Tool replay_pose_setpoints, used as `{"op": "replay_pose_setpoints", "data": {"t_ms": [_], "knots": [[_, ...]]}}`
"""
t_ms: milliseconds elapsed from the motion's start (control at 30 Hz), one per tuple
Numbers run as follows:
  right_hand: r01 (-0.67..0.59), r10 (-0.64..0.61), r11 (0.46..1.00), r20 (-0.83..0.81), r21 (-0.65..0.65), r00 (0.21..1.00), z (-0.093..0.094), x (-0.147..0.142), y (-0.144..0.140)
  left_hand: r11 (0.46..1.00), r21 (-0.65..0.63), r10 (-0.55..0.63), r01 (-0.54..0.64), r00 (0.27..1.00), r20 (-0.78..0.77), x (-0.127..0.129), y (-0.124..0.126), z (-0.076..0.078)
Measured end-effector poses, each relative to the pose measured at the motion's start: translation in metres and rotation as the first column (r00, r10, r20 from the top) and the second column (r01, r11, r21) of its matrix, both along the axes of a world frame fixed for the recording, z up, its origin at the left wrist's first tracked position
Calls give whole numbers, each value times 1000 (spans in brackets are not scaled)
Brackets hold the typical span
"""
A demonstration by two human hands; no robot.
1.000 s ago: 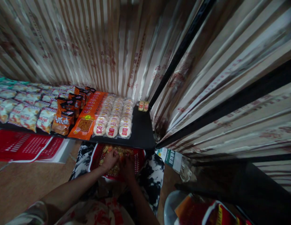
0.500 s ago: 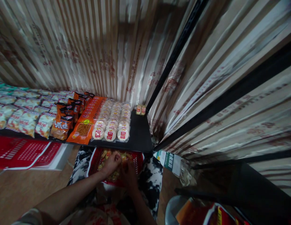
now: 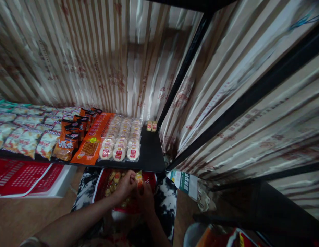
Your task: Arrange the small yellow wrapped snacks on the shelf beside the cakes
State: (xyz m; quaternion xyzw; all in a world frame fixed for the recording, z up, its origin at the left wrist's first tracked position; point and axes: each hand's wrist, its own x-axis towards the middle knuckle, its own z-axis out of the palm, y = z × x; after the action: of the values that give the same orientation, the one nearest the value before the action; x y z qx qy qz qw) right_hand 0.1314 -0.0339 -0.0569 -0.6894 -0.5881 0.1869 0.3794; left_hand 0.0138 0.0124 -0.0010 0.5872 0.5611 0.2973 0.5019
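Note:
Over a red basket (image 3: 96, 190) on the lap, my right hand (image 3: 146, 196) is closed around a small wrapped snack (image 3: 139, 179) with a yellow and red-orange wrapper. My left hand (image 3: 127, 184) is closed too, its fingertips pinched at the left edge of the same packet. Several similar small packets (image 3: 111, 180) lie in the basket, partly hidden by my hands and forearms. At the back right corner of the black shelf (image 3: 152, 151), two small yellow packets (image 3: 151, 126) stand side by side.
Rows of round white wrapped cakes (image 3: 119, 153), an orange bag (image 3: 89, 151), brown bags (image 3: 65, 145) and white snack bags (image 3: 29, 140) fill the shelf's left part. Black posts (image 3: 185, 68) rise before a striped curtain (image 3: 118, 58). Another red basket (image 3: 23, 178) is at left.
The view has tilted slightly upward. My hands have come up a little from the basket's contents, and the small wrapped snack now shows between them.

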Motion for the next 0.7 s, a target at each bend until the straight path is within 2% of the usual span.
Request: {"op": "replay_pose_setpoints", "data": {"t_ms": [267,367,533,700], "knots": [[7,-8,998,22,69,1000,23,13,11,996,85,22,-25,999,38,16,10,17],[39,-41,994,16,104,999,35,16,17,990,141,-13,3,998,68,19,17,29],[57,-50,995,-84,82,995,61,17,30,981,192,-16,11,1000,25,23,33,51],[87,-77,992,-102,94,992,76,21,46,976,217,0,-8,999,37,31,48,64]]}}
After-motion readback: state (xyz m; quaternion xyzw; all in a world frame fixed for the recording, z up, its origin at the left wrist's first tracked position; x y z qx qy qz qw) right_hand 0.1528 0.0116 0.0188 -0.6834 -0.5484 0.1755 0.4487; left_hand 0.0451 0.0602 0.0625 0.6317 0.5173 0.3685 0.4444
